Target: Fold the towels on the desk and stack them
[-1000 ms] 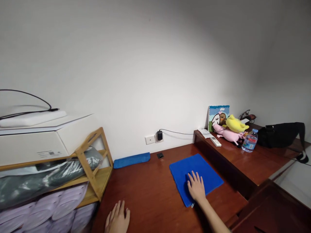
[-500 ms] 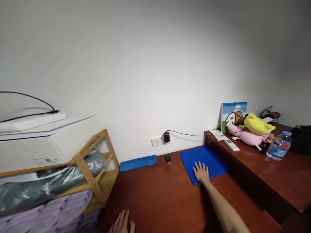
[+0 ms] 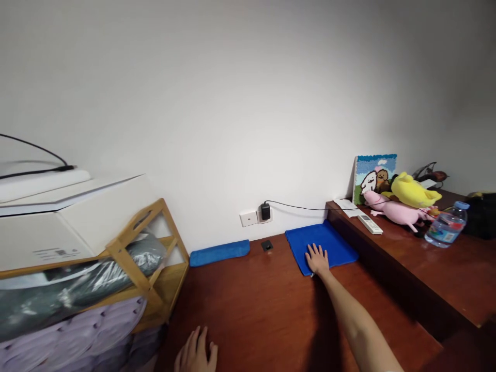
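A flat, bright blue cloth (image 3: 338, 249) lies against the raised shelf on the right and the wall. Resting on its front left part is my right hand (image 3: 318, 259), palm down with the fingers spread. My left hand (image 3: 196, 355) lies on the brown tabletop (image 3: 248, 305) at the bottom of the view, fingers stretched and holding nothing; its wrist is cut off by the frame. A second blue cloth (image 3: 220, 253), folded into a long strip, sits along the wall to the left.
A wooden rack (image 3: 141, 248) with a white box (image 3: 77, 222) stands at the left. On the raised right shelf are a remote control (image 3: 370, 225), a pink plush toy (image 3: 395, 210), a yellow plush toy (image 3: 414, 191) and a water bottle (image 3: 447, 226). A black plug (image 3: 265, 211) sits in the wall.
My right hand and the front edge of the bright blue cloth have shifted slightly toward the wall. My left hand has moved slightly up into view. The camera view has shifted a little.
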{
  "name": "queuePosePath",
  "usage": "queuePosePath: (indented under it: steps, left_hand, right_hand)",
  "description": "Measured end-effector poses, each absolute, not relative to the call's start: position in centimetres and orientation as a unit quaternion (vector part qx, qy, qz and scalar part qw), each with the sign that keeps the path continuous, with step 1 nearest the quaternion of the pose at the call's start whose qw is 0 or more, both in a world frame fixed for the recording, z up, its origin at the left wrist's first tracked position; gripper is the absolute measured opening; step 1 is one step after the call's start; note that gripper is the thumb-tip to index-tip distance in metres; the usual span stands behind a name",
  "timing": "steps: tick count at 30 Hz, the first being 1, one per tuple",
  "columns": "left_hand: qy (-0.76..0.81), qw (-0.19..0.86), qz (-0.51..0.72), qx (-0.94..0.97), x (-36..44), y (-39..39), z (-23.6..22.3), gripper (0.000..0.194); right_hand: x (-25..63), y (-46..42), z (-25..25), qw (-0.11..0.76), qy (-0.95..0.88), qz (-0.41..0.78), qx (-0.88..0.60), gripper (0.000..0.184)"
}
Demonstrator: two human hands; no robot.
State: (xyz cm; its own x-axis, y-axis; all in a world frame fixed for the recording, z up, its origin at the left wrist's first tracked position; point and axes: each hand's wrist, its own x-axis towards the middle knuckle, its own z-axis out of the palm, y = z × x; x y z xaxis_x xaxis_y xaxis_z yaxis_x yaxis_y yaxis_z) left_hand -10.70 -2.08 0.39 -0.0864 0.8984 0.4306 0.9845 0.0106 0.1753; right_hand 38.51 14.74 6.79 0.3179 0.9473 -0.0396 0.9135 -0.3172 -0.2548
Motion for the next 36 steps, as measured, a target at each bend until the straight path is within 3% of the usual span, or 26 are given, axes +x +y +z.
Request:
queuePosePath:
  steps: [5, 10, 16, 22, 27, 32, 36]
  left_hand:
    - [-0.703, 0.110, -0.201, -0.673, -9.3, -3.3, 2.1, 0.063]
    - [-0.705, 0.111, -0.211, -0.668, -8.6, -4.0, 2.5, 0.056]
    - [-0.706, 0.134, -0.217, -0.660, -8.9, -4.3, 0.3, 0.053]
    - [-0.718, 0.116, -0.207, -0.654, -8.9, -4.2, -1.4, 0.053]
    - [-0.719, 0.098, -0.215, -0.654, -8.6, -4.3, -1.6, 0.053]
    - [-0.715, 0.135, -0.221, -0.650, -8.4, -4.6, -1.1, 0.050]
    - [-0.705, 0.145, -0.248, -0.648, -8.0, -4.9, 0.3, 0.046]
  right_hand:
    - [33.1, 12.4, 9.2, 0.183, -0.694, 0.030, -0.696, 0.053]
    - [21.3, 13.1, 9.7, 0.154, -0.788, 0.071, -0.591, 0.035]
    - [9.3, 17.6, 9.1, 0.120, -0.821, 0.062, -0.555, 0.035]
    - [5.4, 21.5, 8.8, 0.089, -0.820, 0.041, -0.564, 0.045]
    - [5.2, 22.5, 9.8, 0.086, -0.814, 0.036, -0.573, 0.039]
    - [5.2, 22.1, 14.7, 0.120, -0.788, 0.032, -0.603, 0.027]
    - [5.2, 21.6, 23.8, 0.183, -0.771, 0.004, -0.610, 0.035]
